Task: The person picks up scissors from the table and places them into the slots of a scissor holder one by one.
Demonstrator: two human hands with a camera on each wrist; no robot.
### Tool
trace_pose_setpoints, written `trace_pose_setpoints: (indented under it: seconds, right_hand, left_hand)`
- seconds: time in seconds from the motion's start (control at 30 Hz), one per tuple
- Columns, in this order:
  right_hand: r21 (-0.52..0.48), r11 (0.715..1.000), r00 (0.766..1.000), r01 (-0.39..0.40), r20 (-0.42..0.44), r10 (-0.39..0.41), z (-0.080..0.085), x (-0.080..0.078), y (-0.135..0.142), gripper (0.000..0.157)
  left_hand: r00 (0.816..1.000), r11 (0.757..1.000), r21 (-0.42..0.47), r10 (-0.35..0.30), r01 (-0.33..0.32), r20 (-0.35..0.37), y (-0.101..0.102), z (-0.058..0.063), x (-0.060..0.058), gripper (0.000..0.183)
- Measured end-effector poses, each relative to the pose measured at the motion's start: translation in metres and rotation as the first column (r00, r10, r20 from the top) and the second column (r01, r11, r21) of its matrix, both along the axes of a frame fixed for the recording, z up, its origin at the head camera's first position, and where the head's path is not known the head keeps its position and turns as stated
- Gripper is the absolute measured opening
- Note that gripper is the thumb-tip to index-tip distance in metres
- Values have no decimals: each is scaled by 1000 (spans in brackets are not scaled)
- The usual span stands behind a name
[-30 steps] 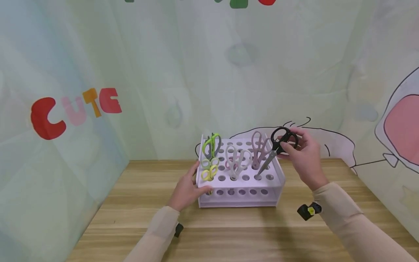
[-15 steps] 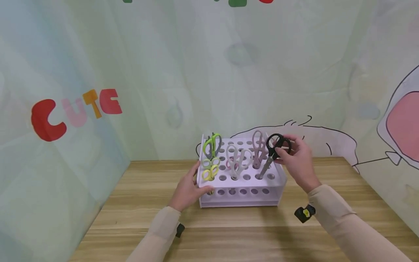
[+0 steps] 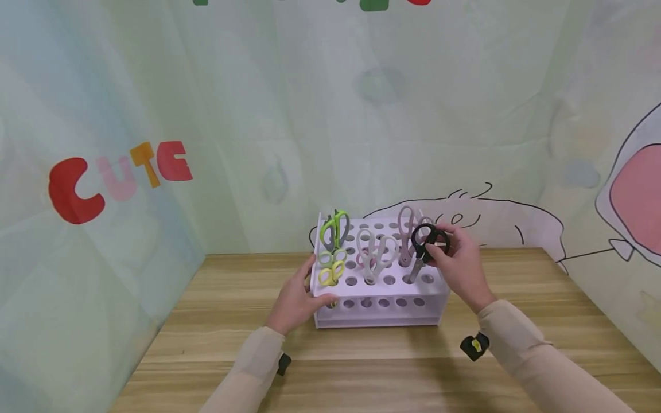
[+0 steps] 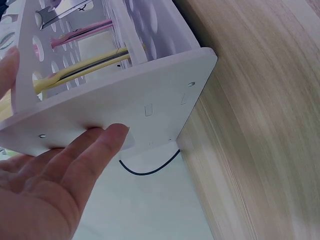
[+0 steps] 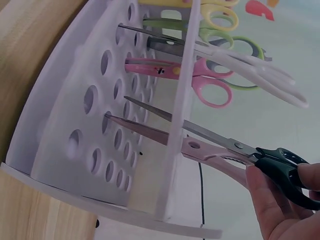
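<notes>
My right hand (image 3: 462,269) pinches black-handled scissors (image 5: 282,175) by the handle loops, points down. Their silver blade passes through a front-row hole in the top plate of a white rack (image 3: 379,321); in the right wrist view the tip hangs between the two perforated plates. Just behind them stand mauve scissors (image 3: 405,259), slotted upright. My left hand (image 3: 291,304) holds the rack's front left corner, thumb on the front edge and fingers against the side panel. In the left wrist view these fingers (image 4: 95,155) lie nearly straight on the panel.
White scissors (image 3: 370,277), pink scissors (image 5: 160,68), yellow scissors (image 3: 338,268) and green scissors (image 3: 337,244) stand in other holes. Several round holes hold nothing. The rack stands on a wooden table (image 3: 232,287), before a printed curtain (image 3: 248,115).
My right hand has moved left and down, lowering the black-handled scissors deeper through the hole and turning them more upright. My left hand has stayed on the rack.
</notes>
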State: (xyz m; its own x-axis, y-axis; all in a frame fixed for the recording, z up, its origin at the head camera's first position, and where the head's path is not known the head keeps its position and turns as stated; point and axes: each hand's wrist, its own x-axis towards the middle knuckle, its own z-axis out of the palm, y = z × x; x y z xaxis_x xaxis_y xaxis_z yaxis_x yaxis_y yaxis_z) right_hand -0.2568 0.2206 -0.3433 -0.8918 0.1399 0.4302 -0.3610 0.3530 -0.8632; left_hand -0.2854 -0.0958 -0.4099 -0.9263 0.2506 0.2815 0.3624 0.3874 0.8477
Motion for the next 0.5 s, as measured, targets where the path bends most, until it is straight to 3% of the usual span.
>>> trace_pose_setpoints:
  seconds: [0.27, 0.5]
  right_hand:
    - [98, 995, 999, 27, -37, -23, -13, -2, -8, 38]
    - [152, 987, 999, 51, 1, -52, -21, 0, -13, 37]
  left_hand:
    - [1000, 1000, -13, 5, -5, -2, 0, -1, 0, 104]
    - [1000, 1000, -26, 11, -11, -10, 0, -2, -1, 104]
